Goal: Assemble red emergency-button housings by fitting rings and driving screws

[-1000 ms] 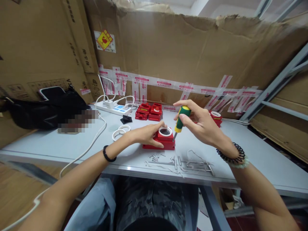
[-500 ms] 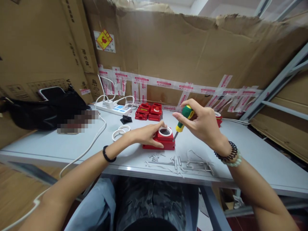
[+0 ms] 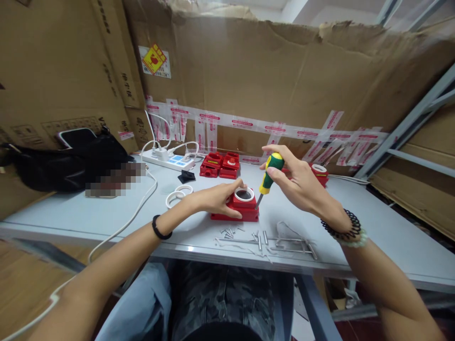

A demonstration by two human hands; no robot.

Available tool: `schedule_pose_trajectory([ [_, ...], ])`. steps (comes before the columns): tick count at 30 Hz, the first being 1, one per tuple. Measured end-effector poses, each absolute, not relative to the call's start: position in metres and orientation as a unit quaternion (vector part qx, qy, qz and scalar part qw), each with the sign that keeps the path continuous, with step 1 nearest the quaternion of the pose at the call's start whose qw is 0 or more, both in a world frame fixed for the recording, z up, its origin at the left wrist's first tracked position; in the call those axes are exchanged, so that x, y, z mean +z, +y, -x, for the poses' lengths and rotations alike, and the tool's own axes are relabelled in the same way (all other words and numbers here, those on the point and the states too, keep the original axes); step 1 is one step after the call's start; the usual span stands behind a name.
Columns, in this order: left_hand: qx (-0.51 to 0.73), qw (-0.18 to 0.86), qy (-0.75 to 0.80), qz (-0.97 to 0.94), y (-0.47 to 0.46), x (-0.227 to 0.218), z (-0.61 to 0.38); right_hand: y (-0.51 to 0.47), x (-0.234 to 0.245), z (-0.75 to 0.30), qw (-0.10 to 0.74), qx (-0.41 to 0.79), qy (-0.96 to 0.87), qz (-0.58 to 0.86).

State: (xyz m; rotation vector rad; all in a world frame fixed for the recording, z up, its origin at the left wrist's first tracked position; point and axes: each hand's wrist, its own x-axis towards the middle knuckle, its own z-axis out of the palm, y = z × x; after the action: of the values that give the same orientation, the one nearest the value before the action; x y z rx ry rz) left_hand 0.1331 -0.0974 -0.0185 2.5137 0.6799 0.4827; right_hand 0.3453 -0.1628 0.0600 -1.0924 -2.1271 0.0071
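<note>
A red plastic housing (image 3: 239,210) with a white ring (image 3: 244,194) on top sits on the grey table (image 3: 106,213). My left hand (image 3: 213,199) grips its left side, thumb along the front and fingers up by the ring. My right hand (image 3: 300,184) is closed around a green and yellow screwdriver (image 3: 268,174). The screwdriver's tip touches the housing's right corner.
Loose screws (image 3: 229,232) and metal pins (image 3: 284,244) lie near the front edge. White rings (image 3: 177,194), more red housings (image 3: 220,165), another red housing (image 3: 319,173), a power strip (image 3: 170,160) and a black bag (image 3: 67,161) stand further back. Cardboard walls surround the table.
My right hand has twisted the screwdriver handle back and forth, with its tip staying at the housing's corner. My left hand has not moved.
</note>
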Motion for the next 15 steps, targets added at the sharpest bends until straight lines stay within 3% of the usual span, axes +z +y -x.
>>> schedule_pose_trajectory([
  [3,0.181,0.250,0.244,-0.919,-0.0970,-0.0191,-0.1330,-0.1619,0.0588,-0.3461,0.382,0.036,-0.832,0.401],
  [8,0.175,0.242,0.249,-0.921,-0.0981,-0.0180,-0.1345,-0.1613,0.0573,-0.3451,0.413,-0.140,-0.768,0.469],
  [13,0.174,0.244,0.247,-0.922,-0.0979,-0.0182,-0.1341,-0.1652,0.0641,-0.3490,0.347,0.055,-0.847,0.400],
  [15,0.173,0.242,0.249,-0.922,-0.0978,-0.0185,-0.1339,-0.1655,0.0637,-0.3467,0.364,0.024,-0.834,0.414],
])
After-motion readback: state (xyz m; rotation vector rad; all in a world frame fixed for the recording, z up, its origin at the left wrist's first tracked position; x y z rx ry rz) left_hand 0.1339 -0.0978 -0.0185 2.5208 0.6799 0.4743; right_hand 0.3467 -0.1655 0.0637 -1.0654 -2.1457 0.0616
